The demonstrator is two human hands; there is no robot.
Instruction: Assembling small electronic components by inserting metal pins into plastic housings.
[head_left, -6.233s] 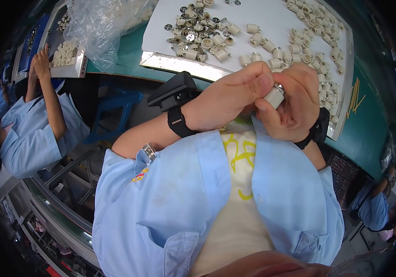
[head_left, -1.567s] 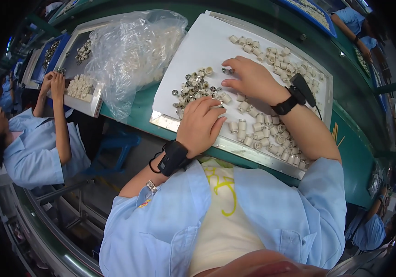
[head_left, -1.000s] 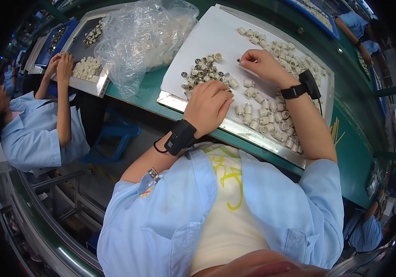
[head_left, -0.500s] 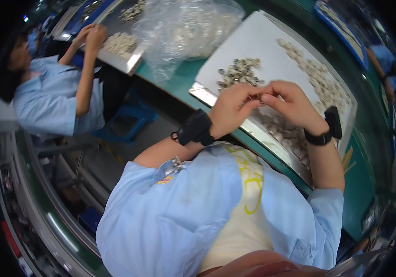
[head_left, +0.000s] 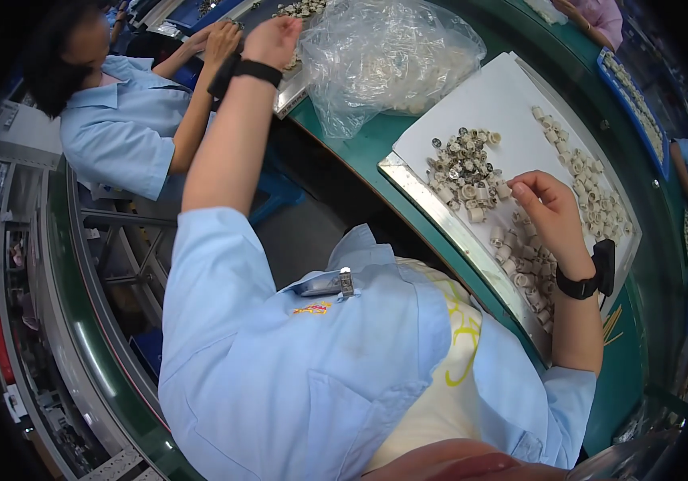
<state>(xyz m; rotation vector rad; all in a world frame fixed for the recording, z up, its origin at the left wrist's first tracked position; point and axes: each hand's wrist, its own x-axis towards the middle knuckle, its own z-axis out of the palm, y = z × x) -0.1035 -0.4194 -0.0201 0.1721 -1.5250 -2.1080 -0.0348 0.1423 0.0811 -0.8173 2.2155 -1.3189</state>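
Observation:
My left hand (head_left: 274, 42) is stretched far to the upper left, beside the co-worker's tray and the plastic bag. Its fingers are bent together, and whatever may be in them is hidden. Over the white-lined tray (head_left: 440, 104), my right hand (head_left: 554, 216) has its thumb and forefinger pinched together. A small white cylindrical part (head_left: 503, 191) lies right at those fingertips; I cannot tell if it is gripped. Left of this hand is a pile of small white parts with dark metal pieces (head_left: 464, 164). White hollow caps (head_left: 524, 264) lie below it, and more caps (head_left: 592, 192) lie to its right.
A clear plastic bag of white parts (head_left: 392, 56) sits on the green table (head_left: 336, 148). At the left a co-worker in a blue shirt (head_left: 119, 120) works at another tray. Thin yellowish sticks (head_left: 613, 325) lie at right, and a blue tray (head_left: 632, 96) stands beyond.
My hands were together over the tray and have parted. The left has swung to the upper left, past the bag; the right stays over the tray beside the pile.

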